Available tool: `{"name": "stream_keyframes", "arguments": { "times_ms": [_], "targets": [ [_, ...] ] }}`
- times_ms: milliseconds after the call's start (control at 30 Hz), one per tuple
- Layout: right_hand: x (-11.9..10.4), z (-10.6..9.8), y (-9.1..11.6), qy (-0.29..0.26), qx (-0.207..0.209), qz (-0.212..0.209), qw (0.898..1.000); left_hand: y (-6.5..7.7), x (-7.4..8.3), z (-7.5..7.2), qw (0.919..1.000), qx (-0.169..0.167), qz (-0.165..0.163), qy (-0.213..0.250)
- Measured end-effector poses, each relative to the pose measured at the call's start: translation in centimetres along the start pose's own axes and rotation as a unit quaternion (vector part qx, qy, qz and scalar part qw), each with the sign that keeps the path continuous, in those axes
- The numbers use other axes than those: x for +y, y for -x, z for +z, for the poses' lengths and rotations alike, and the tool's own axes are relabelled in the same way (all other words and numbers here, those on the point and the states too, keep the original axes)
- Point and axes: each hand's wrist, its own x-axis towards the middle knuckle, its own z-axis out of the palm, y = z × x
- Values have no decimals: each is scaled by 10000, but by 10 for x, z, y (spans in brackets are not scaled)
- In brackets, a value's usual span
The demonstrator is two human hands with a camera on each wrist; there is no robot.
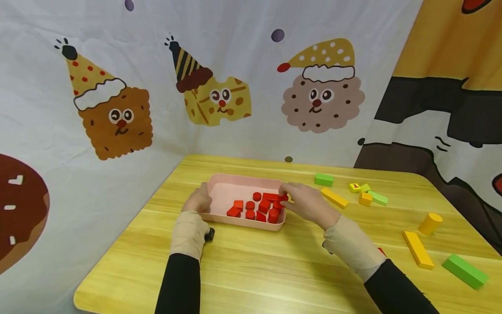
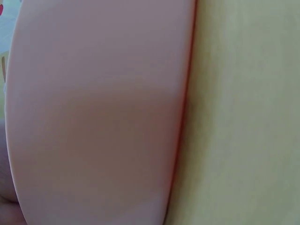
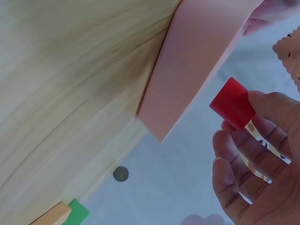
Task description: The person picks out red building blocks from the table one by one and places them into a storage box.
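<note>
A pink tray (image 1: 221, 192) lies on the wooden table with several red blocks (image 1: 250, 205) inside, mostly toward its right end. At the tray's left end, my left hand (image 1: 198, 199) grips the rim; the left wrist view is filled by the tray's outer wall (image 2: 93, 117), with part of a finger showing past its edge. My right hand (image 1: 307, 204) is over the tray's right end. Between thumb and fingers it pinches a red cylinder block (image 3: 233, 103), held above rim height in the right wrist view.
Right of the tray lie green blocks (image 1: 324, 179), an orange bar (image 1: 334, 198), a yellow block marked with a figure (image 1: 354, 188) and an orange cube (image 1: 365, 199). Nearer are an orange cylinder (image 1: 430, 223), another bar (image 1: 418, 249) and a green block (image 1: 465, 271). A printed curtain (image 1: 255, 144) hangs behind.
</note>
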Motion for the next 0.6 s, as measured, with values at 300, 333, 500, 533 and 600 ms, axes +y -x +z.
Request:
{"name": "stream_keyframes", "arguments": {
  "times_ms": [300, 333, 500, 533, 600],
  "targets": [
    [-18, 11, -29, -62, -397, 219, 9990, 2, -1, -3, 10000, 33, -25, 77],
    [-20, 12, -32, -61, -415, 233, 9988, 4, -1, -3, 9999, 37, -8, 103],
    [-21, 19, -47, -76, -436, 215, 9988, 7, 2, -1, 9999, 83, 60, 136],
    [-21, 21, -50, -72, -449, 212, 9987, 7, 2, -1, 9999, 91, 59, 113],
    [-19, 24, -55, -73, -464, 204, 9987, 8, 3, -1, 9999, 113, 55, 83]
  ]
}}
